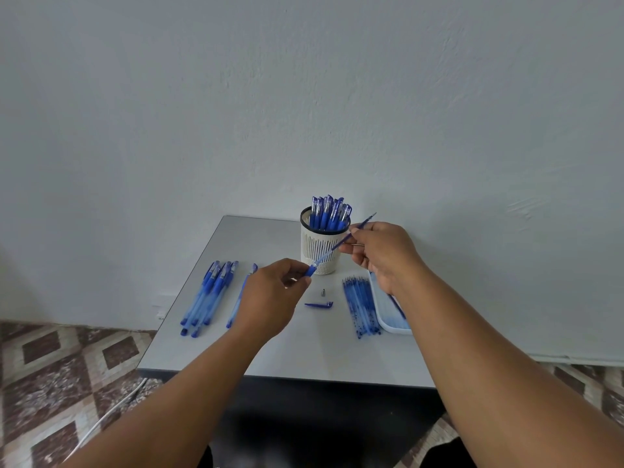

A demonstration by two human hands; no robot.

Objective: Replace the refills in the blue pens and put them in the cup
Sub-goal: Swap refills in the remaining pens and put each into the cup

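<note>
My left hand grips a blue pen barrel by its grip end. A thin blue refill runs up and right out of that barrel, and my right hand pinches it near its upper end. Both hands hover in front of the white slotted cup, which holds several capped blue pens. On the table below lie a loose blue cap and a small metal tip.
Several blue pens lie in a pile on the left of the grey table, one more pen beside them. Several refills lie right of centre, next to a white tray. A wall stands close behind.
</note>
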